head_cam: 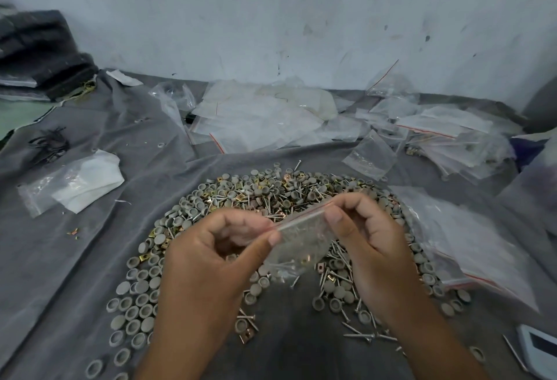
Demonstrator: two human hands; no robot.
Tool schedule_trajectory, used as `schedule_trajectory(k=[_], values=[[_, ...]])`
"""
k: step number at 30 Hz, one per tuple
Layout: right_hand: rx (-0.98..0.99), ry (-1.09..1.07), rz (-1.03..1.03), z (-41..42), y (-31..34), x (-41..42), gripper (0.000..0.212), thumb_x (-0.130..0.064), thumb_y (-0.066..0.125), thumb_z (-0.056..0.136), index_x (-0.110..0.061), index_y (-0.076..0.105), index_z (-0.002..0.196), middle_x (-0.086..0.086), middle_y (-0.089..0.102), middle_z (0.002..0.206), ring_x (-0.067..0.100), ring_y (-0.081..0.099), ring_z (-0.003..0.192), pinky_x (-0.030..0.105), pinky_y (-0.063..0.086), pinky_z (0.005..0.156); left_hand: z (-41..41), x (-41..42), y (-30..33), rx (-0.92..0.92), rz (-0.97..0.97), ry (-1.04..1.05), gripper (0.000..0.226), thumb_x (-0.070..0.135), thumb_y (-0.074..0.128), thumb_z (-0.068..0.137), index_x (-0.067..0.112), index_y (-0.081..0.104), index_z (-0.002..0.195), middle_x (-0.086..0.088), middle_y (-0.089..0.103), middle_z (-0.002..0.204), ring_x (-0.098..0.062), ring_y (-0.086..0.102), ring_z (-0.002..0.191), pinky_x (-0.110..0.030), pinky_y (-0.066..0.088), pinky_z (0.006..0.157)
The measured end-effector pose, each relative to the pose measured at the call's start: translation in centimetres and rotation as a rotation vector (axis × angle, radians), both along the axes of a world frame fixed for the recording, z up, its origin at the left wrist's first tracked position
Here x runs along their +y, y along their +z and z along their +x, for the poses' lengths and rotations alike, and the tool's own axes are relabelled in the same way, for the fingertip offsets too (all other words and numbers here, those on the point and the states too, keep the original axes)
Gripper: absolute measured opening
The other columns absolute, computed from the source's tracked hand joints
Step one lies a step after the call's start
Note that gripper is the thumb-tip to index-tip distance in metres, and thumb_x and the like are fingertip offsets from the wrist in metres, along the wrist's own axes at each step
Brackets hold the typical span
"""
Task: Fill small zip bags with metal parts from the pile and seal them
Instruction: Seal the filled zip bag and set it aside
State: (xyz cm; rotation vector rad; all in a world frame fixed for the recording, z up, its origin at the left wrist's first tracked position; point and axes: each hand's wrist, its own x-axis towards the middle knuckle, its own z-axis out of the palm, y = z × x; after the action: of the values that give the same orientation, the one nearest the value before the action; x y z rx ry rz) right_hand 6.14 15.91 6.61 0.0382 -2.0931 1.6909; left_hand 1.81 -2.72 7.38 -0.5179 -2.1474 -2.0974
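L grip [217, 247] & R grip [366, 229] pinch zip bag [301, 238] over parts pile [271, 192].

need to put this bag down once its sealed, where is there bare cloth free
Bare grey cloth lies left of the parts pile, below the white bag. A second bare patch sits between the forearms. Crowded: the pile itself, the empty bags at the back, and bags on the right.

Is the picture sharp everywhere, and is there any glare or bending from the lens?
Head view: the pile of parts is fairly sharp, but the zip bag pinched between the left hand and the right hand is a little soft; the heap of empty bags shows pale glare, the wall foot curves from wide-angle distortion, the light is soft and shadows are weak.
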Motion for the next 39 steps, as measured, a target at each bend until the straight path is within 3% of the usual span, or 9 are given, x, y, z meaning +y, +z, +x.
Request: schedule_trajectory(k=[2,5,8,13,17,20,24,33,39], values=[[-0.008,0.0,0.003,0.0,0.0,-0.1,0.019,-0.048,0.057,0.093,-0.033,0.067,0.094,-0.008,0.065,0.082,0.007,0.059,0.076,0.016,0.048,0.068,-0.1,0.0,0.1,-0.022,0.071,0.035,0.033,0.036,0.084,0.057,0.029,0.073,0.087,-0.001,0.077,0.082,-0.015,0.075,0.078,-0.022,0.058,0.068],[-0.013,0.015,0.001,0.0,0.0,-0.4,0.02,-0.049,0.055,0.093,-0.033,0.065,0.093,-0.004,0.06,0.077,0.014,0.057,0.074,0.02,0.047,0.068,-0.2,0.0,0.1,-0.027,0.089,0.069,0.04,0.039,0.083,0.057,0.032,0.065,0.092,0.001,0.078,0.082,-0.015,0.074,0.078,-0.035,0.056,0.071],[-0.015,0.046,-0.049,0.1,-0.2,-0.9,0.02,-0.049,0.053,0.093,-0.032,0.063,0.091,0.005,0.056,0.077,0.027,0.052,0.075,0.033,0.046,0.068,-0.3,0.0,0.0,-0.029,0.125,0.055,0.043,0.039,0.083,0.058,0.032,0.061,0.095,-0.001,0.078,0.084,-0.015,0.074,0.081,-0.023,0.055,0.067],[-0.056,0.119,-0.099,0.3,-0.2,-1.5,0.02,-0.05,0.058,0.089,-0.034,0.066,0.098,-0.006,0.065,0.085,0.014,0.061,0.081,0.037,0.052,0.075,-0.4,0.0,0.0,-0.042,0.18,0.002,0.044,0.034,0.09,0.06,0.035,0.063,0.094,-0.006,0.077,0.089,-0.017,0.073,0.084,-0.019,0.055,0.066],[-0.047,0.1,-0.041,0.4,0.1,-1.6,0.018,-0.05,0.058,0.089,-0.036,0.066,0.097,-0.011,0.067,0.083,0.005,0.062,0.075,0.019,0.05,0.066,-0.1,0.2,0.1,-0.045,0.174,-0.03,0.037,0.033,0.084,0.067,0.035,0.063,0.097,-0.006,0.076,0.091,-0.015,0.072,0.082,-0.021,0.056,0.064],[-0.027,0.102,-0.053,0.6,0.2,-1.9,0.017,-0.046,0.058,0.091,-0.032,0.065,0.096,-0.012,0.064,0.078,0.004,0.059,0.07,0.022,0.049,0.063,0.2,0.6,0.1,-0.018,0.111,-0.051,0.046,0.036,0.087,0.065,0.037,0.061,0.102,-0.004,0.076,0.096,-0.018,0.073,0.091,-0.029,0.059,0.07],[-0.023,0.156,-0.089,0.8,0.1,-2.3,0.014,-0.042,0.057,0.094,-0.03,0.063,0.095,-0.015,0.06,0.073,-0.002,0.054,0.063,0.016,0.045,0.057,0.5,0.9,0.1,0.003,0.068,-0.073,0.046,0.03,0.087,0.067,0.037,0.06,0.104,-0.003,0.077,0.09,-0.019,0.074,0.088,-0.037,0.057,0.075],[-0.096,0.143,-0.023,0.9,0.0,-2.3,0.017,-0.049,0.062,0.09,-0.037,0.068,0.1,-0.009,0.072,0.09,0.007,0.067,0.082,0.012,0.049,0.069,0.5,0.7,0.2,0.012,0.01,-0.047,0.041,0.043,0.08,0.069,0.037,0.058,0.102,0.0,0.078,0.089,-0.019,0.075,0.088,-0.057,0.054,0.084],[-0.091,0.164,-0.111,0.7,0.1,-2.1,0.022,-0.046,0.062,0.089,-0.027,0.072,0.095,-0.009,0.072,0.085,0.003,0.064,0.079,0.011,0.045,0.07,0.5,0.8,0.3,0.021,0.033,-0.045,0.042,0.042,0.084,0.064,0.038,0.058,0.097,0.0,0.078,0.086,-0.02,0.076,0.086,-0.049,0.057,0.08]])
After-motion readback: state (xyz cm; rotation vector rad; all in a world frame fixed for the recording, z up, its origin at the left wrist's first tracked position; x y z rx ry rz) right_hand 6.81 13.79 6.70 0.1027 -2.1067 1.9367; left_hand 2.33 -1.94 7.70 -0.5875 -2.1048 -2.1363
